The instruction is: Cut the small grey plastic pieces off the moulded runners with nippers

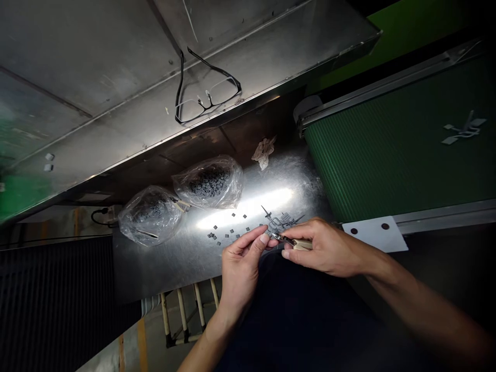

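Two bare hands work over a brushed stainless steel surface (163, 266), with a small steel hand tool with a cream-coloured grip (302, 244) held between them at the centre of the view. The right hand (327, 249) curls closed around the grip, while the left hand (241, 264) pinches thumb and forefinger together at the tool's slim steel tip; anything in that pinch is too small to tell. The tool looks light and stiff, its grip the natural place to hold and its fine tip the delicate end. At 11 o'clock from the hands lie scattered small dark square pieces (229, 231), which look light and easily nudged on the slick steel, and are perhaps best taken by their edges. At 12 o'clock, just beyond the fingertips, sits a spiky grey metal cut-off (279, 223). Two clear plastic bags of dark pieces (209, 182) sit farther out at 11 o'clock, a crumpled tan paper scrap (264, 153) past them. Black-framed glasses (207, 98) rest on a grey steel panel (96, 103) at 12 o'clock, and a green conveyor belt (387, 150) runs at 2 o'clock.
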The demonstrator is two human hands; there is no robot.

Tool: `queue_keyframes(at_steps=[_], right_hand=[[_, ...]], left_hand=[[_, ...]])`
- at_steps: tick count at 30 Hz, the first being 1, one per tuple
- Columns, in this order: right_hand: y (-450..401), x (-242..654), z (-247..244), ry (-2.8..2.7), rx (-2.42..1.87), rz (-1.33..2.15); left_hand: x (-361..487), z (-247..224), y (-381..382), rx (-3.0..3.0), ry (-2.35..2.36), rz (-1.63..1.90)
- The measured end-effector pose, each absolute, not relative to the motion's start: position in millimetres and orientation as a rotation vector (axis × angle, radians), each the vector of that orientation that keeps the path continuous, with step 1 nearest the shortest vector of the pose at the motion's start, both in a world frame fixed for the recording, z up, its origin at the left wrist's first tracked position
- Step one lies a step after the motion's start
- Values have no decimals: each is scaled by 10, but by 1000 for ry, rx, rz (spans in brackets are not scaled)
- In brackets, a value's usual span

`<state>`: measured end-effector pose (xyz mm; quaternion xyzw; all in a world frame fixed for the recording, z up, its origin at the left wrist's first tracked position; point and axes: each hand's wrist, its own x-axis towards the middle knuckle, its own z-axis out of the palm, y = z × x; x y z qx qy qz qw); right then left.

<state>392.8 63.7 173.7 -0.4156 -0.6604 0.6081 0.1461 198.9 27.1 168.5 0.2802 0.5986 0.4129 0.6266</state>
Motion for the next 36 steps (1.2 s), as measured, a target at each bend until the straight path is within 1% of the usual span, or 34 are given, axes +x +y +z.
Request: queue_keyframes(at_steps=[3, 6, 10, 14, 17, 20, 26, 31, 36], right_hand=[[643, 3923, 1707, -1882, -1216, 1775], [635, 3953, 1638, -1847, -1263, 1797], [583, 4071, 1486, -1732, -1441, 1810], [511, 4206, 1401, -1642, -1527, 1742], [471, 4263, 1427, -1609, -1538, 1672], [438, 4292, 1477, -1571, -1549, 1644], [311, 4336, 1497, -1514, -1553, 1598], [133, 4354, 1509, -1472, -1551, 1594], [72, 4397, 1629, -1386, -1555, 1678]], left_hand=[[1966, 1618, 272, 595, 1376, 983], [1891, 1416, 355, 662, 1487, 1047], [1668, 803, 574, 766, 1707, 1010], [1415, 118, 710, 854, 1880, 778], [1369, -159, 729, 1006, 1932, 597], [1552, -247, 783, 1194, 1897, 493], [2308, -335, 1188, 1434, 1640, 351], [2648, -358, 1464, 1390, 1611, 247], [2683, -171, 1439, 1179, 1522, 301]])
